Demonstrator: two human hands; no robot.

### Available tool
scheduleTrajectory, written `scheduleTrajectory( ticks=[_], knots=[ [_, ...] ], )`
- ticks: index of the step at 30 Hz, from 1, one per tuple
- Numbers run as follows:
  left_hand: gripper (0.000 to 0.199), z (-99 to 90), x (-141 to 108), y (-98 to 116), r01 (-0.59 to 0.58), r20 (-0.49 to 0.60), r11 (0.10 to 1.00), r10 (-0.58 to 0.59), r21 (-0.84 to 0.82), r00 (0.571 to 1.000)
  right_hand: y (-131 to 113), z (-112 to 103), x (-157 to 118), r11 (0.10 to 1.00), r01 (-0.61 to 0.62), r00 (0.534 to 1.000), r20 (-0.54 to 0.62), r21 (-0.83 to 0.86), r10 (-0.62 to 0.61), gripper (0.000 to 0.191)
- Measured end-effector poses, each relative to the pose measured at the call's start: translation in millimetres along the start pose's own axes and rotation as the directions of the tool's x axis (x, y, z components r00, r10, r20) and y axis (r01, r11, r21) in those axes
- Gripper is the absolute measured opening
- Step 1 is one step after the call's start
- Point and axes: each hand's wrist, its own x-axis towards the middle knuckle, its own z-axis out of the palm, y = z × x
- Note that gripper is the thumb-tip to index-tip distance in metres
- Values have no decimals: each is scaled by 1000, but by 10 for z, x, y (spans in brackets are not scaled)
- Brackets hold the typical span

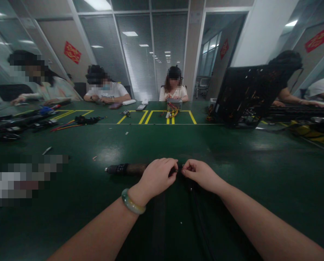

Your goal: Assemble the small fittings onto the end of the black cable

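A dark electric screwdriver [121,169] lies on the green table, its metal tip pointing left. My left hand [159,175], with a jade bangle [131,203] at the wrist, is closed around the rear end of the screwdriver. Just to its right, my right hand [200,174] pinches the end of a black cable [196,206] between thumb and fingers. That cable runs down toward me along the table. A small dark gap separates the hands; whether the cable end is joined to the screwdriver I cannot tell.
A black computer case [245,94] stands upright at the right rear. Bundled cables [37,119] lie at the far left, and a power supply with coloured wires [174,105] sits across the table. Several people work along the far side. A tiny scrap [95,158] lies left of centre.
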Motion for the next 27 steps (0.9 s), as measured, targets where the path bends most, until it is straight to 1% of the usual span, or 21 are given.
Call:
scheduleTrajectory(
  ticks=[6,12,17,23,27],
  knots=[
    [9,16,9,-16,-12,11,1000,12,6,1000,16,-1,4,1000,-3,1000,15,14,3,15],
    [11,15,12,-17,-8,5,1000,8,-5,1000,-12,-8,-11,999,-29,999,33,40,28,16],
    [9,25,16,-27,1,0,1000,-1,-13,1000,-46,1,-17,998,-35,999,15,44,35,16],
    [9,37,18,-45,-23,-7,999,22,-34,1000,-4,16,1,997,-25,999,23,69,23,16],
    [9,24,12,-32,-17,-6,999,17,-37,1000,-8,-5,-9,997,-24,999,33,68,22,15]
  ],
)
